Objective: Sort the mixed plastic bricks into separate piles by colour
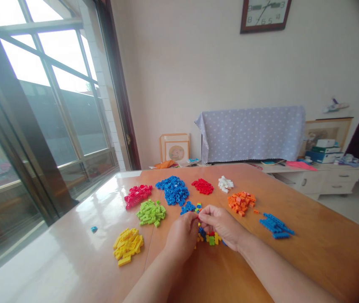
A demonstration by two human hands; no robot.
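My left hand (182, 234) and my right hand (220, 223) meet over the table, fingertips pinched together. A small red toy brick (197, 217) shows between the fingertips; its shape is mostly hidden. My left fingers are closed, and what they grip is covered. Beneath and behind both hands lie mixed bricks in blue, red, yellow and green, including a green brick (211, 240) and a yellow brick (216, 238). Whether these are joined cannot be made out. Just beyond the hands is a small group of blue pieces (187, 207).
Sorted piles surround the hands: yellow bricks (128, 246), lime green bricks (151, 212), crimson pieces (138, 196), round blue pieces (173, 190), red bricks (202, 186), white pieces (225, 184), orange bricks (241, 203) and long blue bricks (275, 225). One blue piece (94, 229) lies far left on the wooden table (81, 265).
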